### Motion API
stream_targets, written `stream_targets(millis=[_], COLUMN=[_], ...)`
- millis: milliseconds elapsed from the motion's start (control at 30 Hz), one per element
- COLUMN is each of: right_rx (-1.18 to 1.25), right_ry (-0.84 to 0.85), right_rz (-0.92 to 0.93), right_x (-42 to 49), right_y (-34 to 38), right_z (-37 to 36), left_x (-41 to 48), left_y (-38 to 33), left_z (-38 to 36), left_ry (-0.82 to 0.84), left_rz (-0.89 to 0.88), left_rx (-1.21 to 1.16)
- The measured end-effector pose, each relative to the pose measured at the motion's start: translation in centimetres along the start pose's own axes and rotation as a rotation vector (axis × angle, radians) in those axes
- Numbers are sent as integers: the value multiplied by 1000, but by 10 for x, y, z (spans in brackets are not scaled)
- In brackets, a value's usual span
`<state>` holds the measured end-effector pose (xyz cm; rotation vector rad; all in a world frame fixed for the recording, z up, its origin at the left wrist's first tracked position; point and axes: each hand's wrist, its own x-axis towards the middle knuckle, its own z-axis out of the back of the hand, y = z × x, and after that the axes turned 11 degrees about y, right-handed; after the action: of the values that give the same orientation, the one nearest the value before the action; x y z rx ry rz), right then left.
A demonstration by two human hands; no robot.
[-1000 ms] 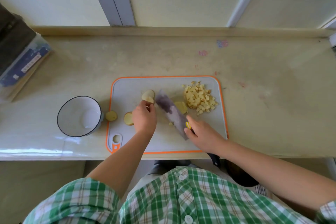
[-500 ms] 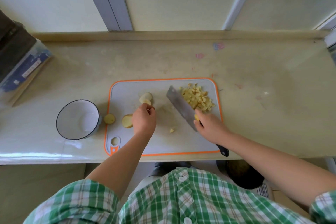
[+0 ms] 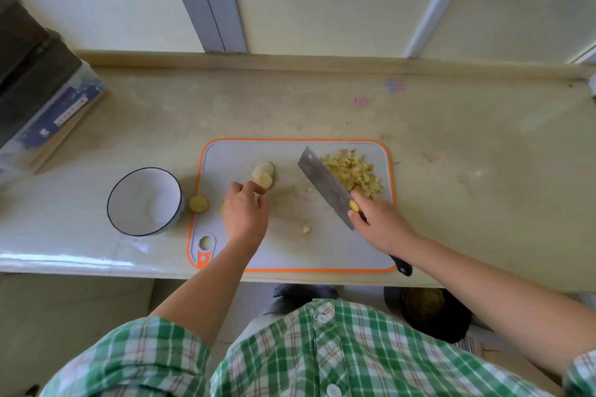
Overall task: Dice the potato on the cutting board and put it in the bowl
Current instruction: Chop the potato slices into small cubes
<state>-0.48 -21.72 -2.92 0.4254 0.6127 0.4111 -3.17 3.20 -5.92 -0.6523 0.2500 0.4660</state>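
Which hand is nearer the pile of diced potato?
Right. The right hand, gripping the knife, sits beside the diced potato pile; the left hand is across the cutting board, by the potato slices.

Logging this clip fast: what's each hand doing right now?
Left hand: fingers curled by the potato slices; grip cannot be told.
Right hand: holding the knife.

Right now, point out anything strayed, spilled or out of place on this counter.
One potato slice straddles the left edge of the cutting board, half off it, beside the bowl. A single cube lies alone mid-board, apart from the diced pile by the knife. Nothing else stands out.
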Motion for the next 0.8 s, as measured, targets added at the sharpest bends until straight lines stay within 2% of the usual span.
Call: stream_targets(millis=[100,167,333,433,500,567,633,733,800], right_rx=[2,35,-1,-184,-163,-36,53,-45,-80], right_ry=[-45,-74,205,290,219,63,-7,125,134], right_rz=[-70,-33,239,225,166,78,51,149,151], right_x=[3,1,-19,-20,-17,-15,-12,-12,-7], right_y=[-8,-6,23,7,-10,-22,-23,-8,-11], right_z=[7,8,-18,-23,-16,-6,-1,-5,-7], left_x=[-5,-7,-13,-18,-20,-22,-24,-25,-25], left_y=[2,3,7,13,17,18,17,14,12], left_z=[1,2,1,2,2,1,0,-3,-5], left_ry=[-26,-41,-51,-75,-88,-85,-82,-69,-51], left_rz=[0,0,14,10,1,-5,-1,9,-2], left_rx=[6,5,-6,-45,-71,-76,-77,-70,-67])
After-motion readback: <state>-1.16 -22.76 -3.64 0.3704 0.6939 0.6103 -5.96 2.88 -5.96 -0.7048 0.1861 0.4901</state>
